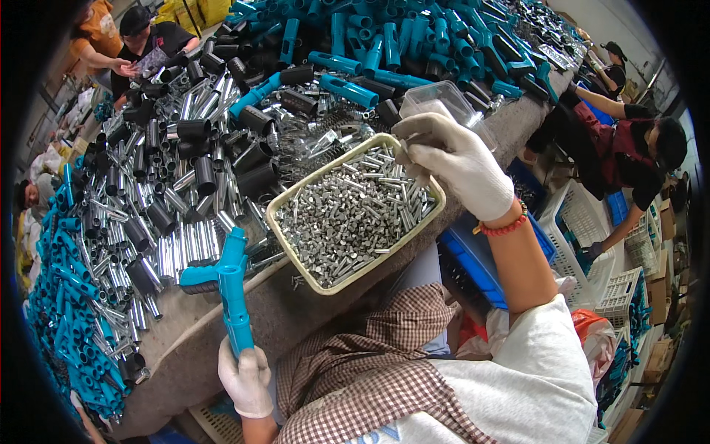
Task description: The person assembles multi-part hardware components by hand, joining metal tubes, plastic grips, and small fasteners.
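Observation:
My left hand (245,379), in a white glove, is wrapped round the lower end of a teal plastic tool body (234,285). The body stands upright with a side handle pointing left and a silver tube (226,220) at its top. My right hand (462,159), gloved too, is raised at the far right corner of a cream tray (305,270). Its stained fingertips are drawn together; anything between them is too small to make out. Short metal pins (336,229) fill the tray, which rests at the table's near edge.
Teal housings (373,55), black sleeves (255,157) and chrome tubes (188,248) are heaped across the table. A clear plastic box (451,103) sits beyond my right hand. Blue (473,255) and white crates (573,229) stand at right. A co-worker (621,144) bends there; others are at upper left.

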The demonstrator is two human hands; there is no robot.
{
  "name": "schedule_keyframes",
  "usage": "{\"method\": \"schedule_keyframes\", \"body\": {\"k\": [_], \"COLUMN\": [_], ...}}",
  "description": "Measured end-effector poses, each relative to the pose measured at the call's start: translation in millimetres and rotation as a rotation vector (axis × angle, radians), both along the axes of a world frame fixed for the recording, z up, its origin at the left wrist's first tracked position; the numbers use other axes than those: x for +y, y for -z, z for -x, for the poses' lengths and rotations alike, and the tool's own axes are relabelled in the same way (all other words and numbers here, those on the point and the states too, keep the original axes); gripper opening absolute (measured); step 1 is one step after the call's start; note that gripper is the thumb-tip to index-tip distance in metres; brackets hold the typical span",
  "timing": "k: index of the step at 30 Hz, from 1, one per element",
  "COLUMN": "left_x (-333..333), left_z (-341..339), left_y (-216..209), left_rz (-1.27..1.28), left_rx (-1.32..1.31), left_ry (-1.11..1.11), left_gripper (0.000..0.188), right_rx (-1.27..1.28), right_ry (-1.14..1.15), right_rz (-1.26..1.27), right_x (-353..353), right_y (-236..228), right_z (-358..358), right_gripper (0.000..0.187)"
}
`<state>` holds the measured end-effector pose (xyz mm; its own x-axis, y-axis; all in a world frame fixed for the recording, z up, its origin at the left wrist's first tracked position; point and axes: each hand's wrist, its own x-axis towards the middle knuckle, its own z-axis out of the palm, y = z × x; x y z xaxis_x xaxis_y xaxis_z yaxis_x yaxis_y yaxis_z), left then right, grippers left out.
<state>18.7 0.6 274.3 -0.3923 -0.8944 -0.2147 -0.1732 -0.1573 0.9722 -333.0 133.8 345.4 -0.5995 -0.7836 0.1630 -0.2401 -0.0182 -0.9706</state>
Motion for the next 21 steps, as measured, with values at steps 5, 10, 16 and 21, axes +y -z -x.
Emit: {"method": "schedule_keyframes", "body": {"k": [5,10,16,21], "left_x": [1,0,0,0], "left_z": [-1,-1,-6,-5], "left_y": [-1,-1,2,1], "left_rz": [-0.019,-0.003,-0.03,-0.031], "left_rx": [-0.007,0.008,0.031,0.026], "left_ry": [0.006,0.02,0.026,0.027], "left_gripper": [0.035,0.039,0.045,0.046], "right_rx": [-0.313,-0.423,-0.399,-0.377], "right_ry": [-0.097,-0.127,-0.138,-0.126], "right_rz": [0.175,0.193,0.207,0.201], "right_x": [3,3,2,3], "right_y": [8,14,13,10], "right_z": [-5,-4,-6,-10], "right_gripper": [0.037,0.039,0.039,0.04]}}
